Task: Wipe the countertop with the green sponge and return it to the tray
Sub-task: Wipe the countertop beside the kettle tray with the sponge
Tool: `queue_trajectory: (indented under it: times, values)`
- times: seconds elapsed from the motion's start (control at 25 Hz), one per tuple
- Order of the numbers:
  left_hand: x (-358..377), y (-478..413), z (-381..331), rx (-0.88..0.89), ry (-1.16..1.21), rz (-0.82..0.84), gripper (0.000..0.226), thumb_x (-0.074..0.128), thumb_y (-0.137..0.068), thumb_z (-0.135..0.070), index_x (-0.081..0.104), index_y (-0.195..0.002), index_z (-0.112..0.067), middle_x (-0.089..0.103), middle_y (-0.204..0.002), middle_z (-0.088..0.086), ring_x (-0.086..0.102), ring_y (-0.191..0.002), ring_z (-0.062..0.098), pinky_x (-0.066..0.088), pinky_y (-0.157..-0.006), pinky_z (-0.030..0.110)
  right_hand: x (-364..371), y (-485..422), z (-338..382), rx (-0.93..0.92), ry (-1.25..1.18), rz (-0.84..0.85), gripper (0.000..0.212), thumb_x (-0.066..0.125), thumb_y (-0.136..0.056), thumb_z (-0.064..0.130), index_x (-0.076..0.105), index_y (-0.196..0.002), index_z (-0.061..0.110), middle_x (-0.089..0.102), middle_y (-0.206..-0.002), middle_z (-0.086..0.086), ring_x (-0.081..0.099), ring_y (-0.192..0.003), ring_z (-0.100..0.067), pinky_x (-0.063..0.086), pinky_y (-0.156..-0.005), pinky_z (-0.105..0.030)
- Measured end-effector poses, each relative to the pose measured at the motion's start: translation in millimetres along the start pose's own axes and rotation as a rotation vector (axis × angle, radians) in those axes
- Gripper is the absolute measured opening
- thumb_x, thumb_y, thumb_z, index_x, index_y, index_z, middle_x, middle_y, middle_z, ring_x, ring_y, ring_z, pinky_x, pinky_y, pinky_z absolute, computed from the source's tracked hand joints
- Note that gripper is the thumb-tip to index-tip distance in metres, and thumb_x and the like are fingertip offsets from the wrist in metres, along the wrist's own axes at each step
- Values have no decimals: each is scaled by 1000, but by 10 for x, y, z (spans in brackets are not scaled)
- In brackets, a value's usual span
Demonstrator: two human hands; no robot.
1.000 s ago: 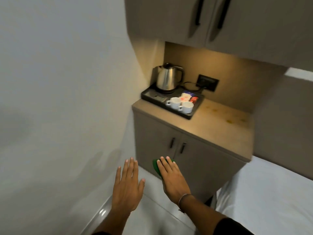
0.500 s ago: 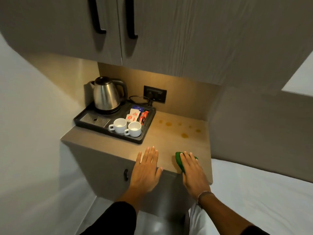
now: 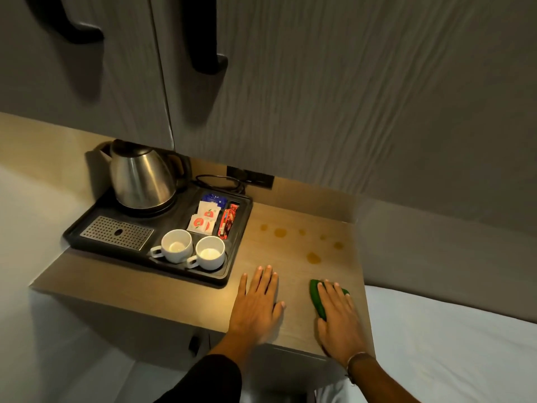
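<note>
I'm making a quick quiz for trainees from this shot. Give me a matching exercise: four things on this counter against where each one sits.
Things:
1. kettle
2. green sponge
3. two white cups
4. brown stains

Places:
A. bare countertop, right of the tray
B. tray's back left
C. under the right hand
D. tray's front edge

Pairs: 1-B, 2-C, 3-D, 4-A
</note>
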State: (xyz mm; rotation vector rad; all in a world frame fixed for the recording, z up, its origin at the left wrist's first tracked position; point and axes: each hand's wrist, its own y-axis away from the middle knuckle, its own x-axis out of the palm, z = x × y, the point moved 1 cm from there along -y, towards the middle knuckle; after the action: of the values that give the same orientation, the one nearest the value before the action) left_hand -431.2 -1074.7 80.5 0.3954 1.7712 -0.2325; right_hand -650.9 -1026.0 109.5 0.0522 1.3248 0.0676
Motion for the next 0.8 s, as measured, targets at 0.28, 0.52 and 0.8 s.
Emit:
queue_trajectory:
  times: [0.28,0.52,0.8]
  values:
    - [94,8,33,-7,46,-60,74,19,-104,-59,3,-164,-20,0,-176,5,-7,-160,25,-4,-128,58,108,-29,-16,5,-58,-64,65,33,-107,50,9,-162,27,3,-168,12,-3,-157,-11,3,-129,-42]
    - [232,-37,79,-22,119,-115,73,20,-103,-64,7,-165,-26,-4,-173,-4,-5,-160,21,-7,-124,56,111,-332,-500,-95,-38,-81,60,32,-102,44,16,-159,34,17,-167,10,14,-157,-18,10,-127,-46]
    - [249,-21,59,-31,123,-150,72,23,-104,-62,8,-164,-25,5,-175,0,-5,-160,20,1,-128,59,193,-919,-122,-289,-100,-45,61,41,-104,38,17,-160,38,13,-170,16,6,-157,-7,8,-128,-43]
